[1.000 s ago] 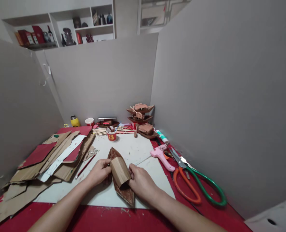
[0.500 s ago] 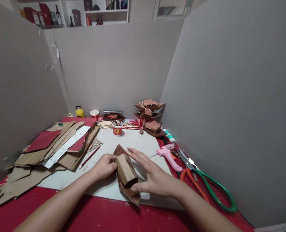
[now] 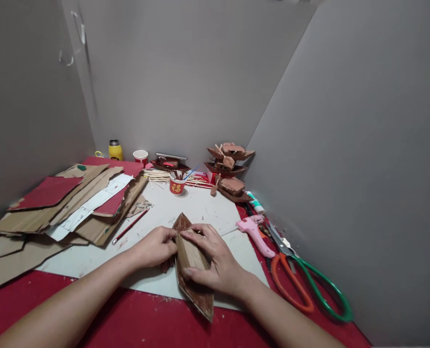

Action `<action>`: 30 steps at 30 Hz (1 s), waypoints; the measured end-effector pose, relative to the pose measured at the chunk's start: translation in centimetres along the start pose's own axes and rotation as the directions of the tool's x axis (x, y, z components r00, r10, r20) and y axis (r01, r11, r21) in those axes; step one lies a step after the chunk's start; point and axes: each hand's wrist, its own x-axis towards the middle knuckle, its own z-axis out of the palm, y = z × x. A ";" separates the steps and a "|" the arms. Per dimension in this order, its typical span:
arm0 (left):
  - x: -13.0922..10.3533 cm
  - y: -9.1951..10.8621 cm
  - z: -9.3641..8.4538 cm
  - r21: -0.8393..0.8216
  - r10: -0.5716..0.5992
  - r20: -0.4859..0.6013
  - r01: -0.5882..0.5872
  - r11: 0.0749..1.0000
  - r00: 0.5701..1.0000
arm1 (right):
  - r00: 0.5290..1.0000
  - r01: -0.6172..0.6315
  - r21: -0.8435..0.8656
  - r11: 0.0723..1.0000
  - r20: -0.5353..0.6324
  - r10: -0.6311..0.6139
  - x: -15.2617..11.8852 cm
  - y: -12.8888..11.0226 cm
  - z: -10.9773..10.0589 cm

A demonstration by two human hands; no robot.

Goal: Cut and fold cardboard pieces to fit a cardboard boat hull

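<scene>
Brown boat (image 3: 196, 292) | hands (image 3: 216, 261) at cover (image 3: 193, 253) | tip past sheet (image 3: 196, 205) edge | room ahead

Right hand (image 3: 216, 265): is closing over the cover (image 3: 193, 253), fingers (image 3: 200, 239) and thumb now touching its top.
Shelves: are leaving view, the camera tilting down.
</scene>
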 end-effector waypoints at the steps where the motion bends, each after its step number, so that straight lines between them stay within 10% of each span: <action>1: 0.0 0.0 0.0 -0.011 -0.006 0.010 0.007 1.000 1.000 | 1.000 -0.006 -0.013 1.000 -0.012 0.005 0.0 0.0 0.2; 15: -1.4 1.2 -1.9 0.028 -0.047 0.053 0.046 0.999 0.997 | 0.999 -0.040 -0.034 0.999 -0.033 0.039 0.2 -0.4 0.8; 22: -3.1 2.0 -0.2 0.308 0.158 0.006 -0.153 0.939 0.987 | 0.995 -0.096 -0.101 0.990 -0.003 0.096 0.6 -1.0 0.6; 30: -3.5 2.3 1.5 0.425 0.122 -0.077 -0.078 0.902 0.990 | 0.987 -0.158 -0.135 0.978 -0.040 0.154 1.0 -1.5 0.6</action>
